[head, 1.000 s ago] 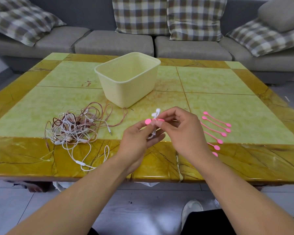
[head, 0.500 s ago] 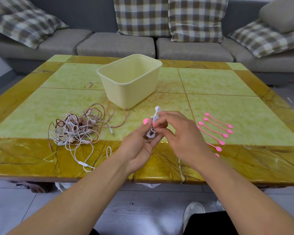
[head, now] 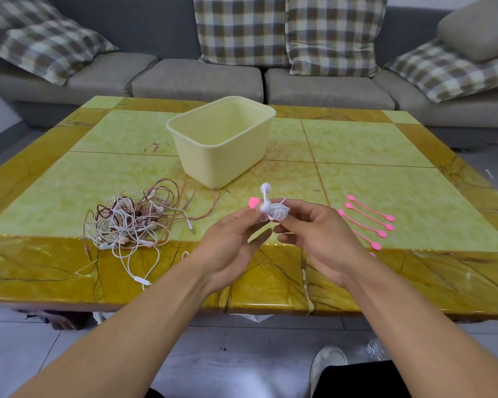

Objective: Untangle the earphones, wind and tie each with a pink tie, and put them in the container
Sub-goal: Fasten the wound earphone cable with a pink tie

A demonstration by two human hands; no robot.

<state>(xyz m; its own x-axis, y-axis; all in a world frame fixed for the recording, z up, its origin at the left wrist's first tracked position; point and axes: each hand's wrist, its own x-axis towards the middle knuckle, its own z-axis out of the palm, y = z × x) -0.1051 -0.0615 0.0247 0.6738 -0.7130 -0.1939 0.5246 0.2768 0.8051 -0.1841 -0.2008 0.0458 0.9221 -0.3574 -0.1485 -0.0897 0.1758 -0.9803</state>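
Home living rm. Grey sofa (head: pixel 199 79) w/ plaid cushions (head: pixel 242 27) behind a low marble-look tabletop (head: pixel 371 145).

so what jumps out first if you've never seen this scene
Both hands, left hand and right hand, hold a wound white earphone with a pink tie above the table's near edge. A tangled earphone pile lies at left, spare pink ties at right, and the cream container behind.

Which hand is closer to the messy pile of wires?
Left. The left hand sits just right of the tangled earphones; the right hand is farther right, beside the spare pink ties.
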